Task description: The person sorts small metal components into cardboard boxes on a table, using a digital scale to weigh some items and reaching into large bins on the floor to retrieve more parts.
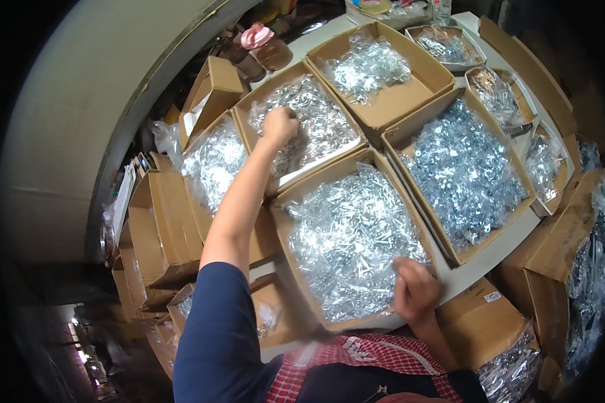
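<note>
A table crowded with open cardboard boxes fills the middle of the frame, each box heaped with small clear plastic bags of shiny metal hardware. The left hand (279,125) reaches up to the upper middle of the frame, into a box of bagged parts (302,124); its fingers are curled into a fist down among the bags, though whether they clamp one cannot be told. The right hand (415,290) sits at the lower centre-right, on the near corner of the large front box (353,242), its fingers bent and closed on the clear bags at that edge; motion blur hides just what it grips.

To the right of the front box, another big box (464,171) holds loose silvery screws or nuts rather than bags. Above it, at the top centre, a half-full box (380,70) shows bare cardboard floor beside its heap of bags. Left of the reaching arm, a narrower box (212,164) is also packed with bags. Smaller trays of bagged parts (497,94) line the upper right. A pink-lidded bottle (262,43) stands at the top, behind the boxes. More cartons (165,221) stand at the left edge.
</note>
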A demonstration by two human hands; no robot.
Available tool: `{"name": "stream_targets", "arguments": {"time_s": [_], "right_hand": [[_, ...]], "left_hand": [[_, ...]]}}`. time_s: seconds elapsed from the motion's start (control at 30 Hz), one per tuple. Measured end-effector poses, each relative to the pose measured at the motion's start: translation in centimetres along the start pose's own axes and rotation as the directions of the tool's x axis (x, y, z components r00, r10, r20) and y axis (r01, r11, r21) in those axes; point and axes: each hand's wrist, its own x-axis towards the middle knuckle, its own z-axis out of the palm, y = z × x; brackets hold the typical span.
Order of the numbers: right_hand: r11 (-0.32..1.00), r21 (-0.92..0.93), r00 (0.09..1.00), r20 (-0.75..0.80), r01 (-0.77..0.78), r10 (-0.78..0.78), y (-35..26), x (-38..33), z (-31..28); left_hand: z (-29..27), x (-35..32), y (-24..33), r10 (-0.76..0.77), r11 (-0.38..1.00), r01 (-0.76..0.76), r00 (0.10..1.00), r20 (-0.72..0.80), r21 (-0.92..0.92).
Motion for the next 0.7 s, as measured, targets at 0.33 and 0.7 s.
{"name": "stream_targets", "arguments": {"time_s": [0.33,0.7], "right_hand": [[0.997,0.005,0.995,0.074,-0.073,0.073,1.2,1.1,-1.1],[1.0,0.003,1.0,0.017,-0.019,0.019,1.1,0.2,-0.9]], "left_hand": [[-4.6,5.8,12.2,-0.041,0.433,0.272,0.958,0.282,-0.86],[6.6,11.7,19.0,0.056,0.94,-0.22,0.856,0.514,0.263]]}}
